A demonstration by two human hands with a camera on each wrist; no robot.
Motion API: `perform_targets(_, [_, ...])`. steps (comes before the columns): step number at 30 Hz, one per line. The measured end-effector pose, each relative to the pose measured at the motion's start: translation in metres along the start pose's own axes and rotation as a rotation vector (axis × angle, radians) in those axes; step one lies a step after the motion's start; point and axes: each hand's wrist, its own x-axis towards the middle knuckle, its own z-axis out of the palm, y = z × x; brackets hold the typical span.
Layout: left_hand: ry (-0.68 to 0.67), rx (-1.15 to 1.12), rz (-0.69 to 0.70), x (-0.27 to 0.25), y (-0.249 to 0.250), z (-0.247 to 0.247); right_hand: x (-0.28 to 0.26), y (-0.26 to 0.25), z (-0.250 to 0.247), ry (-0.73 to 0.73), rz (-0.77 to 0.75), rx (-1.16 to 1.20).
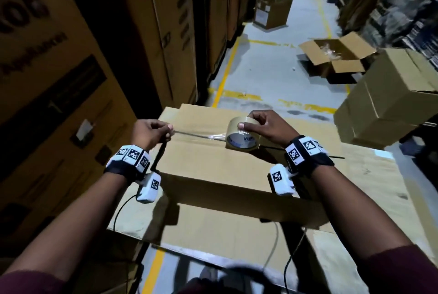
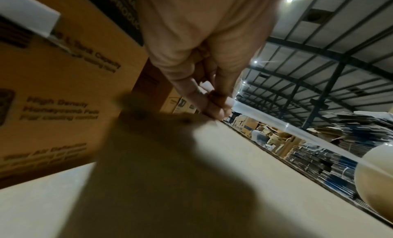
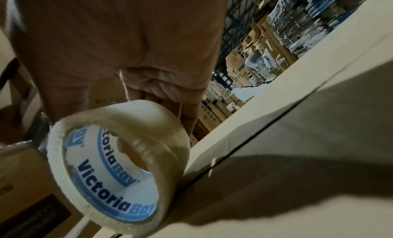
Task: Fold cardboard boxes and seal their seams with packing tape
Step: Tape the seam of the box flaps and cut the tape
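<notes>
Tape roll (image 1: pixel 241 136) gripped by right hand (image 1: pixel 267 128) (left hand (image 1: pixel 149 131) pinches its strip (image 1: pixel 196 135)).

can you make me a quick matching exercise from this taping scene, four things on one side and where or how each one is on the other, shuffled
Things:
1. left hand
2. tape roll
3. open box
4. strip of tape

States:
A. on the aisle floor, flaps spread
B. stretched over the seam of the cardboard box
C. pinching the free tape end
D. gripped by the right hand, standing on edge on the box top

Pairs: 1-C, 2-D, 3-A, 4-B
</notes>
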Motion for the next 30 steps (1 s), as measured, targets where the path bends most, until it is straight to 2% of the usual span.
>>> perform_targets(10, [-0.020,-0.153,-0.132,0.035,-0.039,-0.022,0.030,-0.017,0.033,-0.010,0.061,-0.085])
perform_targets(15, [-0.035,-0.203,-0.136,0.040,-0.045,-0.026,0.037,-0.017,0.038,-0.005,0.054,-0.099])
perform_targets(20, [-0.045,-0.156,-0.167,0.039,-0.052,-0.019,0.036,-0.015,0.038,-0.016,0.063,-0.100])
perform_targets(26, [0.007,-0.001,-0.088,0.039,-0.063,-0.011,0.029,-0.010,0.044,-0.007,0.065,-0.085])
perform_targets(30, [-0.075,0.059,-0.176,0.032,-0.073,-0.009,0.022,-0.008,0.046,-0.011,0.072,-0.075])
